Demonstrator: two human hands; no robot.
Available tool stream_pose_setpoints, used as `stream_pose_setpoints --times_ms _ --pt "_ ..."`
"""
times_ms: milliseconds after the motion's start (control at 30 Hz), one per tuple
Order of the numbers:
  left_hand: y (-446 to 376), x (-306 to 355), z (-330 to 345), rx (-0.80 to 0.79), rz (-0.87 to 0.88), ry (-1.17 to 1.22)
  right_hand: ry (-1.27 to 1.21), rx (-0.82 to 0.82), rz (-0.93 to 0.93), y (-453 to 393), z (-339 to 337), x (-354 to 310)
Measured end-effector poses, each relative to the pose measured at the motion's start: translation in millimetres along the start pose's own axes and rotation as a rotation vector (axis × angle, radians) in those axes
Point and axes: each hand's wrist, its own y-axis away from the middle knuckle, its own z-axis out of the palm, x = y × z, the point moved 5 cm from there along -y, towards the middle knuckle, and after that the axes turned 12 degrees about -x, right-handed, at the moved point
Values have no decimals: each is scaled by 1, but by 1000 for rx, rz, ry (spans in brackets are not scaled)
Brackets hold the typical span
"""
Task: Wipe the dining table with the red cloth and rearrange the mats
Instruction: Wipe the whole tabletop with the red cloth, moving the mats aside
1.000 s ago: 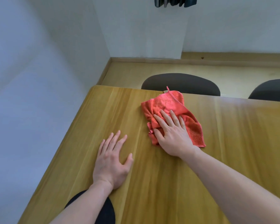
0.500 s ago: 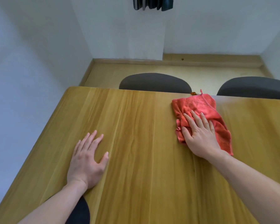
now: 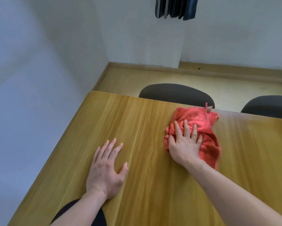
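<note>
red cloth (image 3: pixel 200 126) is being pressed flat on surface (image 3: pixel 145 201) by right hand (image 3: pixel 184 144), fingers straight | left hand (image 3: pixel 104 170) is being rested released, palm down, on surface

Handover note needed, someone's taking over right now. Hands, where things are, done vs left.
Left hand: flat on the table, fingers spread, holding nothing.
Right hand: fingers straight, pressing the red cloth down on the table.
Cloth sits bunched near the far edge, in front of the two dark chairs.
Done: wiping is under way; how much is covered cannot be told.
Left: finish wiping, then rearrange the mats; none are in view.
</note>
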Motion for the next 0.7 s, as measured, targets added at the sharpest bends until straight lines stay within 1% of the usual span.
stream_pose_setpoints --times_ms 233,400,467,533,600,700 --pt "1 1 -4 9 15 6 30 -138 -284 -15 34 -121" --pt "1 2 -4 45 30 59 84 -347 -483 -17 48 -191" --pt "1 1 -3 46 21 44 91 -386 -542 -14 52 -206" --pt "0 0 -2 42 19 40 72 -379 -580 -11 55 -207" --pt "-1 0 -2 50 26 62 36 -337 -612 -7 55 -198" --pt "-2 -2 0 40 18 59 -13 -211 -635 4 53 -166"
